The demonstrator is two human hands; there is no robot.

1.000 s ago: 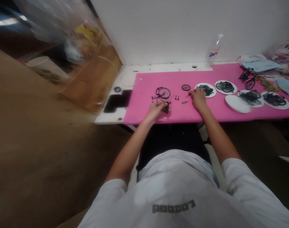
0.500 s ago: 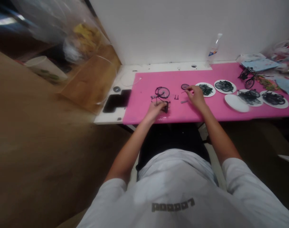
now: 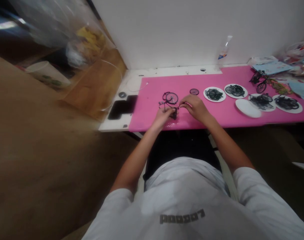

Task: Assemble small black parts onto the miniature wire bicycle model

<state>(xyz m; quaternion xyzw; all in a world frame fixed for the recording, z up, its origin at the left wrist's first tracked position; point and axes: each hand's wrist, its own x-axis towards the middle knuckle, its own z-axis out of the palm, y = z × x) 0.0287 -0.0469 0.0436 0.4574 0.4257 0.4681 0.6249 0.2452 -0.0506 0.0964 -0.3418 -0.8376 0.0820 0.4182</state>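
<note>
A small dark model bicycle (image 3: 172, 97) with one wheel fitted lies on the pink mat (image 3: 152, 116). My left hand (image 3: 163, 116) is closed on its lower end. Close to that end, my right hand (image 3: 195, 107) is pinched, with a thin dark piece between its fingertips that is too small to make out. A loose wheel (image 3: 194, 91) lies just beyond the right hand. Further right stand white plates of dark parts (image 3: 214, 94), (image 3: 236, 90).
An upside-down-looking white plate (image 3: 248, 108) overlaps a plate of parts. Another model bicycle (image 3: 259, 81) stands at the right, by papers and bags. Dark flat objects (image 3: 122, 107) lie left. A clear bottle (image 3: 224, 50) stands by the wall.
My right hand has moved left from beside the plates to the bicycle's lower end, and it now covers the spot where small loose parts lay. The left hand has kept its hold.
</note>
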